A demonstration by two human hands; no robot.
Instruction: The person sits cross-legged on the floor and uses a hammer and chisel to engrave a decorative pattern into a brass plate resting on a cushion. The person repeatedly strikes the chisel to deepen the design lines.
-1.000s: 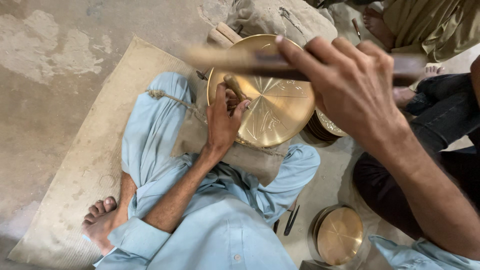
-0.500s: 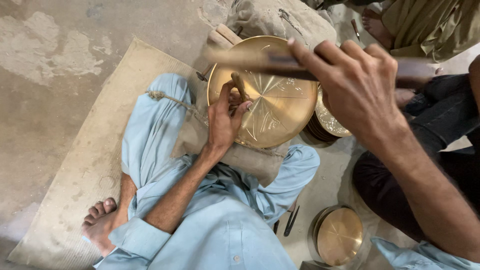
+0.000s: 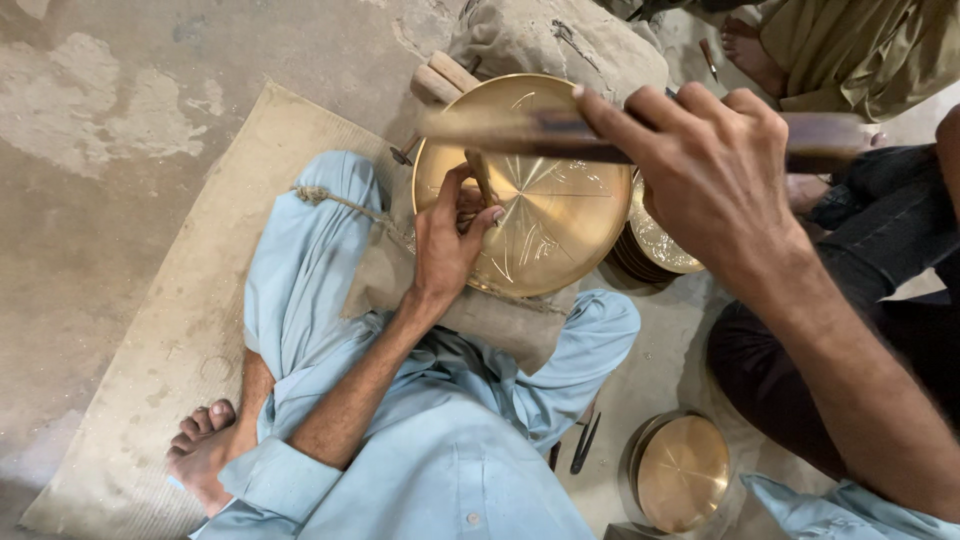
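Observation:
A round brass plate [image 3: 560, 215] with engraved star lines rests on a cloth pad over my lap. My left hand [image 3: 447, 240] pinches a thin chisel [image 3: 483, 185] upright against the plate's left half. My right hand [image 3: 715, 175] is raised above the plate, closed around a dark wooden-handled hammer [image 3: 560, 135] that lies blurred across the plate's upper part.
A stack of engraved brass plates [image 3: 655, 235] sits right of the worked plate. Another plain brass plate [image 3: 683, 472] lies on the floor by my right knee, with small tools [image 3: 583, 445] beside it. I sit on a woven mat [image 3: 150, 330]. Another person's legs [image 3: 880, 230] are at right.
My right hand with the hammer has shifted slightly right and up over the plate. My left hand keeps the chisel at nearly the same spot.

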